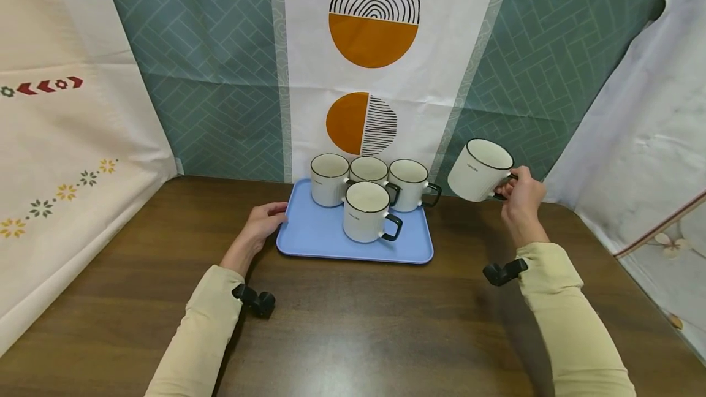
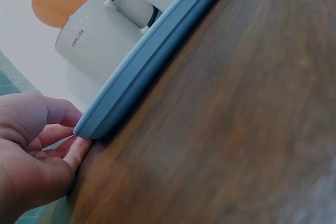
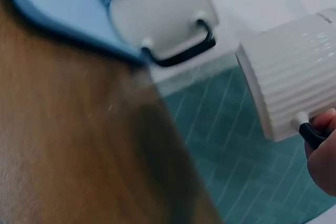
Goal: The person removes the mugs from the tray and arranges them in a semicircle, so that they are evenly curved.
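My right hand [image 1: 523,198] grips the black handle of a white mug [image 1: 475,175], raised above the table to the right of the tray and tilted. The right wrist view shows the ribbed side of this mug [image 3: 291,72]. On the light blue tray [image 1: 309,239] stand several matching white mugs with black rims and black handles: a row at the back and one mug [image 1: 364,219] in front. My left hand [image 1: 260,222] holds the tray's left edge. In the left wrist view its fingers [image 2: 63,113] pinch the tray rim, close to a mug [image 2: 100,40].
The tray lies on a dark brown wooden table [image 1: 342,323], near its back edge. Behind hangs a green and white patterned cloth [image 1: 220,78]. Pale cloths hang at the left [image 1: 72,139] and right [image 1: 634,158] sides.
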### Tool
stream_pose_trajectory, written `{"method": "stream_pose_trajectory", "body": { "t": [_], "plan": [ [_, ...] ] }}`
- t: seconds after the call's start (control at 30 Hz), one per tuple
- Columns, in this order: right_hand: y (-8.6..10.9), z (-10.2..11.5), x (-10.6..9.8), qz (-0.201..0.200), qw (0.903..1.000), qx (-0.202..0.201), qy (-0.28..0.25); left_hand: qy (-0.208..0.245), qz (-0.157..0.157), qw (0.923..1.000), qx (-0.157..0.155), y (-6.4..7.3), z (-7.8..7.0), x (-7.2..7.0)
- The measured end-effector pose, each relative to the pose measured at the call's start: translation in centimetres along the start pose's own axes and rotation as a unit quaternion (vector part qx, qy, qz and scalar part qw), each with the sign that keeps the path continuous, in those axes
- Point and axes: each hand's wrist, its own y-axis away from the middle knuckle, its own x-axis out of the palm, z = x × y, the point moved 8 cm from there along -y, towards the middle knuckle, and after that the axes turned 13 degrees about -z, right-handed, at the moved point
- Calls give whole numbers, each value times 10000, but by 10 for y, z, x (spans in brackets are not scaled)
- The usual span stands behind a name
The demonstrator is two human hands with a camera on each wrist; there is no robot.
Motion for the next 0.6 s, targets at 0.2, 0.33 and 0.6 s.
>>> {"method": "stream_pose_trajectory", "body": {
  "t": [0.2,0.33,0.6],
  "plan": [
    [-16,-24,-18,-252,9988,386,191,9,50,10000,-2,1,0,0],
    [-21,-37,-25,-265,9972,453,529,15,51,10000,50,0,-1,0],
    [-26,-53,-31,-168,9952,518,819,61,96,9999,45,-2,2,0]
  ]
}}
